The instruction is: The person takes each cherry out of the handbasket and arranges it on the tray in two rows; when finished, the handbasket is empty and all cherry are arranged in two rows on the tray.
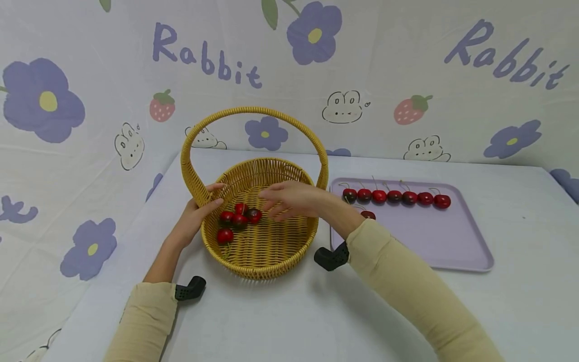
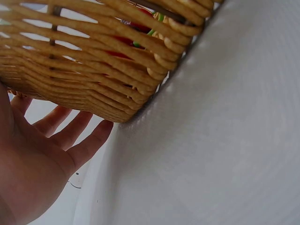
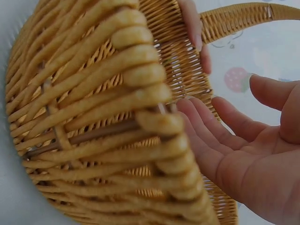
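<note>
A round yellow wicker basket with a tall arched handle stands on the table. My left hand grips its left side at the handle's foot, thumb over the rim; in the left wrist view the fingers of the left hand lie against the outer wall. Several dark red cherries lie in the left part of the basket. Above the basket's right half is my right hand, its fingers loosely extended and nothing in them. The right wrist view shows the right hand beyond the near rim, palm partly visible.
On the right lies a lilac tray with a row of several cherries along its far edge. Another cherry sits below that row, beside the right forearm. A patterned cloth hangs behind the white table.
</note>
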Action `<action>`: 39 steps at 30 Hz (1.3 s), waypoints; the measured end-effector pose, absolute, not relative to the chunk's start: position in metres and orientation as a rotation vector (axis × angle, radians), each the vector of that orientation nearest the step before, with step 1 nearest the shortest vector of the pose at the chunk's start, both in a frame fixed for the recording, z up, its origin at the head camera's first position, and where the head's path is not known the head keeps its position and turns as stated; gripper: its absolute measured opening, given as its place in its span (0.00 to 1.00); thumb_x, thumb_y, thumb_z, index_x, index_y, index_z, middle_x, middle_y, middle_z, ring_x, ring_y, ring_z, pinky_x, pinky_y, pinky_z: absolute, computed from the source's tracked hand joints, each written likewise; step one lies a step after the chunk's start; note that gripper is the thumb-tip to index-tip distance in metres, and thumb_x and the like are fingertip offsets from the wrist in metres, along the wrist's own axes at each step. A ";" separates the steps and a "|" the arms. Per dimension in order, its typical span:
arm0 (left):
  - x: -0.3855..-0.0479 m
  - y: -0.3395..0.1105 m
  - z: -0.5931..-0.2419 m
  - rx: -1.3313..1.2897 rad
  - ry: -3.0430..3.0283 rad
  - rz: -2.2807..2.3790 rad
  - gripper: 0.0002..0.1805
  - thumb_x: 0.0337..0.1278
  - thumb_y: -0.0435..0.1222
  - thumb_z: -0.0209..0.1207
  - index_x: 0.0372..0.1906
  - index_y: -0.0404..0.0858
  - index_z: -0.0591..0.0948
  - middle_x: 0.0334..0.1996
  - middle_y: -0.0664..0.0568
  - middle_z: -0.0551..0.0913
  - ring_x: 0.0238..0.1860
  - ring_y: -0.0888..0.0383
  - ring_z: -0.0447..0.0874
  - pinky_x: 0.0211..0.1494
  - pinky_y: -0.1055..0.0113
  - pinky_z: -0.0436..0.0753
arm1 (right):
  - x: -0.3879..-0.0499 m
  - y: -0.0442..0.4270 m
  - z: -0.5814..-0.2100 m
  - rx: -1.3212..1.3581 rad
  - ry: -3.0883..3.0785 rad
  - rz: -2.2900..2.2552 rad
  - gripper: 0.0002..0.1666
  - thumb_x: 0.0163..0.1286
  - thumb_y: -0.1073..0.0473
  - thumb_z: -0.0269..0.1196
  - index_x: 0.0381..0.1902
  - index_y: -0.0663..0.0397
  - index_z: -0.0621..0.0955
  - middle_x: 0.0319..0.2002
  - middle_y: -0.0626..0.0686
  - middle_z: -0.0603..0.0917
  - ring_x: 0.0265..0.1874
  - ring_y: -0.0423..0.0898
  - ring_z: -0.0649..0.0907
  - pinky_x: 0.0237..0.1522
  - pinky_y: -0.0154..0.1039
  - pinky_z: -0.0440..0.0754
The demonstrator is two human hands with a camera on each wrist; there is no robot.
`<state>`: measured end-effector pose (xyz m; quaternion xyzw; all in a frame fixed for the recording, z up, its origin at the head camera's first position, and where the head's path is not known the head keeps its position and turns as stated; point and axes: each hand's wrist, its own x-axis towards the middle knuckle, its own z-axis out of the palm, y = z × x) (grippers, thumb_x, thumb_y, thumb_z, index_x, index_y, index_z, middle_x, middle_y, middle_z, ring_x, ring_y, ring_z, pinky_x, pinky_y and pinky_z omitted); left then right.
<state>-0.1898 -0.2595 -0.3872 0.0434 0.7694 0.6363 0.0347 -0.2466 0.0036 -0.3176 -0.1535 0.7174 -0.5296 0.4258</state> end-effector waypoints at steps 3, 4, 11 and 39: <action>-0.190 -0.260 -0.387 0.132 2.364 1.957 0.29 0.68 0.40 0.52 0.69 0.36 0.63 0.69 0.40 0.61 0.66 0.43 0.61 0.65 0.43 0.60 | -0.248 -0.002 -0.318 -0.349 1.813 -1.316 0.28 0.75 0.51 0.52 0.67 0.61 0.67 0.57 0.63 0.75 0.56 0.58 0.76 0.57 0.50 0.72; -0.190 -0.260 -0.387 0.133 2.364 1.957 0.29 0.68 0.40 0.52 0.69 0.36 0.63 0.69 0.40 0.61 0.66 0.42 0.61 0.65 0.43 0.60 | -0.249 -0.003 -0.319 -0.338 1.818 -1.317 0.28 0.75 0.51 0.52 0.66 0.61 0.67 0.57 0.63 0.75 0.56 0.58 0.76 0.57 0.51 0.72; -0.190 -0.259 -0.388 0.130 2.366 1.956 0.28 0.68 0.40 0.52 0.69 0.36 0.63 0.68 0.40 0.61 0.66 0.42 0.62 0.65 0.44 0.61 | -0.254 -0.011 -0.325 -0.267 1.856 -1.321 0.29 0.74 0.49 0.53 0.66 0.61 0.68 0.58 0.64 0.73 0.56 0.58 0.75 0.57 0.50 0.73; -0.191 -0.260 -0.389 0.135 2.374 1.953 0.28 0.68 0.41 0.52 0.69 0.37 0.63 0.69 0.41 0.61 0.66 0.43 0.61 0.65 0.43 0.60 | -0.239 -0.040 -0.338 -0.262 1.713 -1.241 0.27 0.74 0.59 0.53 0.67 0.65 0.66 0.62 0.62 0.69 0.55 0.56 0.76 0.55 0.45 0.74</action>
